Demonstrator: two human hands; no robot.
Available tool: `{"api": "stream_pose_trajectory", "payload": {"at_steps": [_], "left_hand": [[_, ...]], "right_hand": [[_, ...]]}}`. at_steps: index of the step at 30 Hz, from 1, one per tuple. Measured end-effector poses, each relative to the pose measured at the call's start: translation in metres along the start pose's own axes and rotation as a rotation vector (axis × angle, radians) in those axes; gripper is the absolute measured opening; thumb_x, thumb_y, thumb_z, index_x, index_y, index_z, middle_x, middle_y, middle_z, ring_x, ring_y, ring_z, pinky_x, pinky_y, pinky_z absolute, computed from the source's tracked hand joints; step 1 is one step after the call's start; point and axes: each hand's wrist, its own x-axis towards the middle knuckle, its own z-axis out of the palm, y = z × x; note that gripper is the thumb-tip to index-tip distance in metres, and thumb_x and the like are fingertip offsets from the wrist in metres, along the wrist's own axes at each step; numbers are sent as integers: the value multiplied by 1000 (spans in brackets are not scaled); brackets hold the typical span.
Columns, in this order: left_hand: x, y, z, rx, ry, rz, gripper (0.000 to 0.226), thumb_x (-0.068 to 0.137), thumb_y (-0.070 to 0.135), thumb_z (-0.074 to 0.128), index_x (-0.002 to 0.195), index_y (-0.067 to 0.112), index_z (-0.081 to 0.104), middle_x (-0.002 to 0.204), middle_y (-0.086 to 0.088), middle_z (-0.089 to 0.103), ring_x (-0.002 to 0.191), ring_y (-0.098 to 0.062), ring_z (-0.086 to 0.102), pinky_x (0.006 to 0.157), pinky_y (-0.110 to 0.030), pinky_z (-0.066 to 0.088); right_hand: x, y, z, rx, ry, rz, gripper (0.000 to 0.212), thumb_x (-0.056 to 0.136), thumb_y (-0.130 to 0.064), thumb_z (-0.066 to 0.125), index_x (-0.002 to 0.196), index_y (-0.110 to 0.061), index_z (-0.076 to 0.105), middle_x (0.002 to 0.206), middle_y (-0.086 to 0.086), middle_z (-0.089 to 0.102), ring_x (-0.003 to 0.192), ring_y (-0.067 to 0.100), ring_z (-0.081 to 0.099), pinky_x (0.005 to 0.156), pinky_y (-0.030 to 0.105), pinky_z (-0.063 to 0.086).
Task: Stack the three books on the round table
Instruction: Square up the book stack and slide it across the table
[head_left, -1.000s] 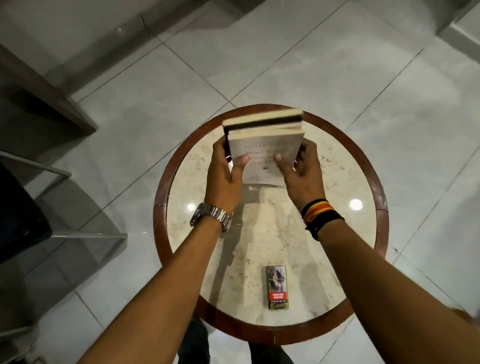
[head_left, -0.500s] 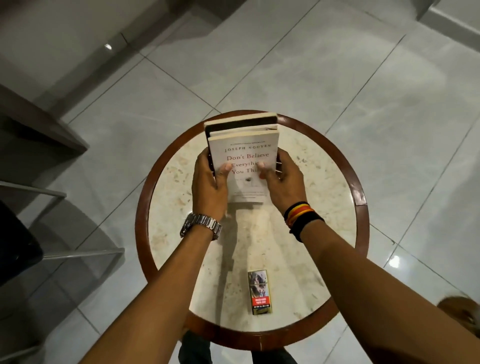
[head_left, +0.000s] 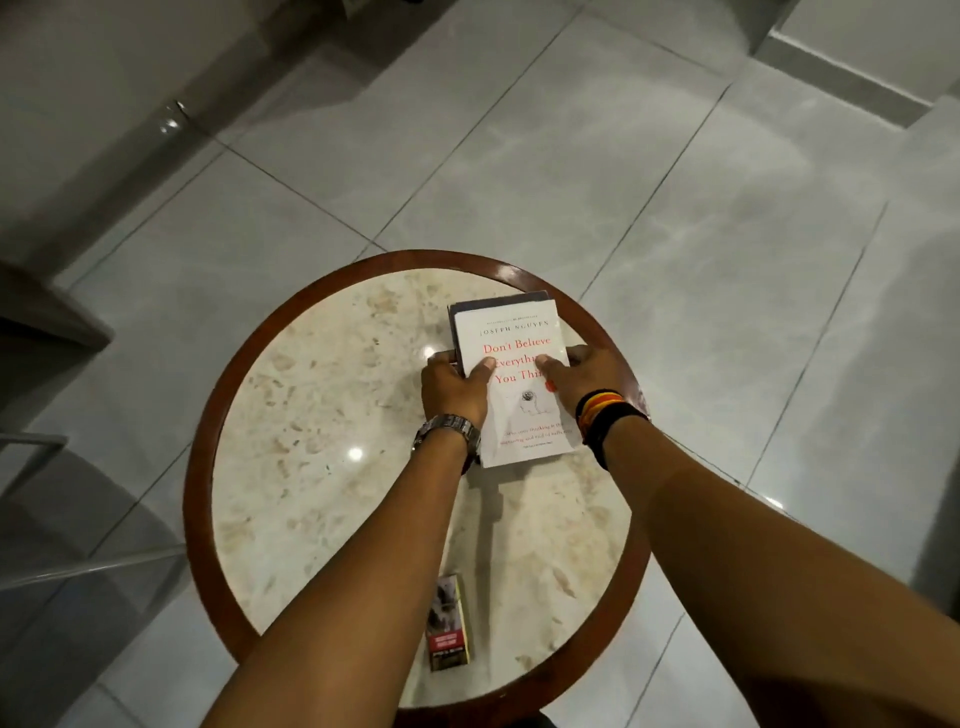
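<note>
The stack of books (head_left: 511, 384) lies flat on the far right part of the round table (head_left: 322, 415), with the white book facing up on top and the dark edge of another book showing just beyond its far and left sides; how many books lie under the white one cannot be made out from here. The top cover sits slightly off from the dark one beneath, which is probably why both hands are pressed in from the sides, to square the edges. The left hand (head_left: 454, 389) clasps the left edge of the stack, thumb on the white cover and fingers curled down the side. The right hand (head_left: 584, 376) grips the right edge the same way, thumb on the cover near the red title. Holding from both sides keeps the pile from sliding on the smooth stone top while it is settled. A watch (head_left: 447, 434) sits on the left wrist and coloured bands (head_left: 605, 413) on the right. Well apart, by the near rim, lies a small packet (head_left: 449, 623), clear of the work.
</note>
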Motion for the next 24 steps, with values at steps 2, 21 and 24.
{"api": "stream_pose_trajectory", "payload": {"at_steps": [2, 21, 24], "left_hand": [[6, -8, 10, 21, 6, -2, 31, 88, 30, 80, 105, 19, 57, 127, -12, 71, 107, -30, 71, 94, -41, 59], [8, -35, -17, 198, 66, 125, 52, 102, 46, 56, 144, 16, 54, 147, -13, 51, 136, -34, 51, 114, -52, 46], [-11, -60, -78, 422, 113, 320, 53, 109, 42, 39, 154, 16, 47, 160, -14, 43, 147, -34, 39, 123, -50, 33]], "right_hand": [[6, 5, -3, 11, 15, 18, 27, 95, -31, 69, 113, -10, 71, 106, 4, 77, 64, 10, 63, 39, 13, 36], [-15, 3, 2, -108, 152, -179, 52, 93, -29, 68, 142, -19, 53, 136, 3, 64, 119, 27, 63, 100, 39, 53], [-39, 8, 16, -253, 255, -383, 49, 91, -26, 69, 137, -14, 57, 134, 7, 62, 122, 28, 59, 106, 43, 47]]}}
